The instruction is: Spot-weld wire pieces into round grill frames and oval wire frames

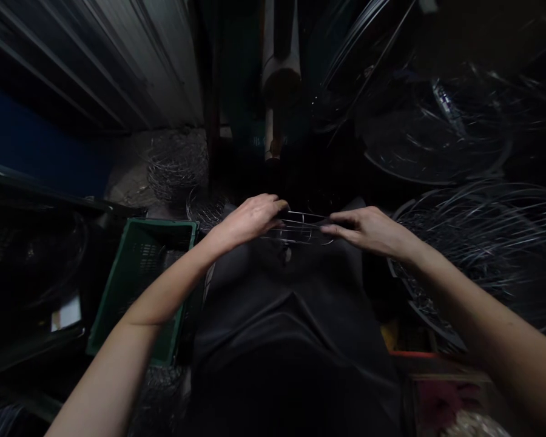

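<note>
A thin wire frame point(304, 226) spans the gap between my two hands, above a dark apron point(273, 303). My left hand point(257, 217) is closed on its left end, with the fingertips partly hidden behind the wires. At the right end, my right hand point(366, 229) pinches the frame between thumb and fingers. Beyond the hands, a pale cylindrical machine part point(281, 67) points down toward the frame, apart from it.
A green crate point(118, 285) stands at the left, beside my left forearm. Wire bundles lie on the floor point(127, 173) behind it. At the right is a large pile of wire pieces point(491, 243). Corrugated sheeting point(150, 60) rises at the upper left.
</note>
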Tool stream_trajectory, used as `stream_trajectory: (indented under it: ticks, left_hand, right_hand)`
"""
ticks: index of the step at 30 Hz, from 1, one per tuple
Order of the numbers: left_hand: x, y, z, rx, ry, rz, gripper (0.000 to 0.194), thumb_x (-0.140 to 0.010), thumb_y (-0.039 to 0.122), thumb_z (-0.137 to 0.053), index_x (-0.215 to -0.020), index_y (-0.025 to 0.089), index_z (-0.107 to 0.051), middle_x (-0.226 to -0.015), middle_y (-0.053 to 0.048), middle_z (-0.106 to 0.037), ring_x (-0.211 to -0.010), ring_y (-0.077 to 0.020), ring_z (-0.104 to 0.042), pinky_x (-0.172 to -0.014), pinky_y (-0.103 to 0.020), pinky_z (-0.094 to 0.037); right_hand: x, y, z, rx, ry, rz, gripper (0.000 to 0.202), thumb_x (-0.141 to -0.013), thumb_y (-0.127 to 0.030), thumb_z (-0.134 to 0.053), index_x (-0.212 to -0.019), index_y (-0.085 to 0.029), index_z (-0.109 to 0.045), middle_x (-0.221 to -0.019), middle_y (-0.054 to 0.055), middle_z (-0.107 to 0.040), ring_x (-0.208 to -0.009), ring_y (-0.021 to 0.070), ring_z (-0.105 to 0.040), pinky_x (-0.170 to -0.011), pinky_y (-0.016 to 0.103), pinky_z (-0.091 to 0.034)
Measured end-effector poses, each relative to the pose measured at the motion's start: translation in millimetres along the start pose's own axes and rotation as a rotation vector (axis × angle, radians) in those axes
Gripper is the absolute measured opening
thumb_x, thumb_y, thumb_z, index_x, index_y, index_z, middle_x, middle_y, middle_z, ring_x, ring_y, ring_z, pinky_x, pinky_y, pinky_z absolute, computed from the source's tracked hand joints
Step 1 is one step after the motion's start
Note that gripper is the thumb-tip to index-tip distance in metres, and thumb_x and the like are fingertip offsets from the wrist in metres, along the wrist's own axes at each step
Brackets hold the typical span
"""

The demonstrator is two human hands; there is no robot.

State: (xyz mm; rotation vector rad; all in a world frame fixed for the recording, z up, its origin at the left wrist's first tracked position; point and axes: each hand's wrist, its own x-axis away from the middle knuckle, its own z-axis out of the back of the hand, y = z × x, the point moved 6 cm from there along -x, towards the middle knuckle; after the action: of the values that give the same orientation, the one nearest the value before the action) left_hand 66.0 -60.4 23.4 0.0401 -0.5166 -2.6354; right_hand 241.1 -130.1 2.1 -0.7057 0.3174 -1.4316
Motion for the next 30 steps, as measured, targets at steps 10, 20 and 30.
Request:
stream_trajectory:
  ticks: [10,20,30]
  left_hand:
    - [8.1,1.4,1.3,0.046,0.032,-0.053,0.033,-0.087,0.029,-0.053,-0.117,0.014,-0.052,-0.106,-0.009,-0.058,-0.101,-0.0185,-0.056,-0.088,-0.029,-0.041]
    - [37.9,-15.9,17.4,0.142,0.050,0.059,0.030,-0.087,0.032,-0.052,-0.113,0.017,-0.054,-0.100,-0.005,-0.060,-0.093,-0.0161,-0.058,-0.082,-0.027,-0.043]
    - [48.2,-13.8,41.7,0.157,0.098,0.040,0.033,-0.086,0.040,-0.052,-0.109,0.017,-0.056,-0.098,-0.004,-0.061,-0.086,-0.0142,-0.059,-0.075,-0.023,-0.043]
  right_hand:
    - [22.3,16.7,-8.0,-0.135,0.000,-0.048,0.041,-0.079,-0.060,-0.049,-0.080,-0.022,-0.064,-0.077,0.004,-0.066,-0.069,0.0196,-0.059,-0.064,0.030,-0.044]
    - [35.5,27.2,-4.5,-0.120,0.159,-0.055,0.034,-0.080,-0.052,-0.049,-0.076,-0.021,-0.061,-0.076,0.003,-0.065,-0.072,0.0191,-0.059,-0.069,0.031,-0.045]
    - [44.9,25.0,-1.8,-0.154,0.323,-0.051,0.020,-0.079,-0.039,-0.053,-0.072,-0.021,-0.058,-0.069,0.001,-0.062,-0.066,0.0156,-0.057,-0.064,0.027,-0.043]
